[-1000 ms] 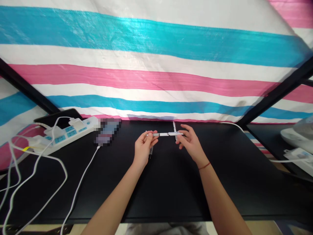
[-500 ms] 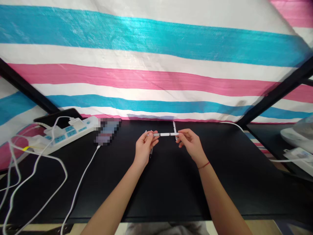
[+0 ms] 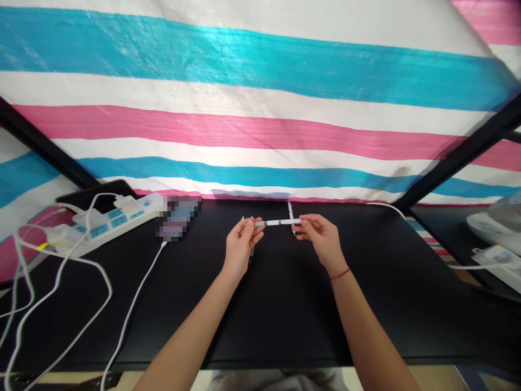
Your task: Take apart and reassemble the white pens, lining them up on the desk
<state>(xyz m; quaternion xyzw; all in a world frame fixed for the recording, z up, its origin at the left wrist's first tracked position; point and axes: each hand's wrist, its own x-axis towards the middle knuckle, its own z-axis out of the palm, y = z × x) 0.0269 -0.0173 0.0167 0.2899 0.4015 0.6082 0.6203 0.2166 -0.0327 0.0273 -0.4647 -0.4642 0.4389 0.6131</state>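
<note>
A white and grey pen (image 3: 273, 222) is held level above the black table, with a dark band showing near its middle. Its grey left part is pinched in the fingers of my left hand (image 3: 241, 241). At the white right end, the thumb and fingers of my right hand (image 3: 321, 239) are closed on it. Behind it, close to my right fingertips, a second white pen (image 3: 290, 210) lies pointing away from me. Partly hidden beneath my left hand is another slim pen-like thing (image 3: 251, 253) with a dark tip.
On the left of the black table (image 3: 280, 304) are a white power strip (image 3: 134, 213) with plugs, looping white cables (image 3: 109, 282) and a blurred-out phone (image 3: 179, 218) on a cable. A striped sheet (image 3: 260, 130) hangs behind, between dark frame bars (image 3: 456, 155).
My right hand has shifted slightly to the right, along with the pen's right end. My left hand stays where it was.
</note>
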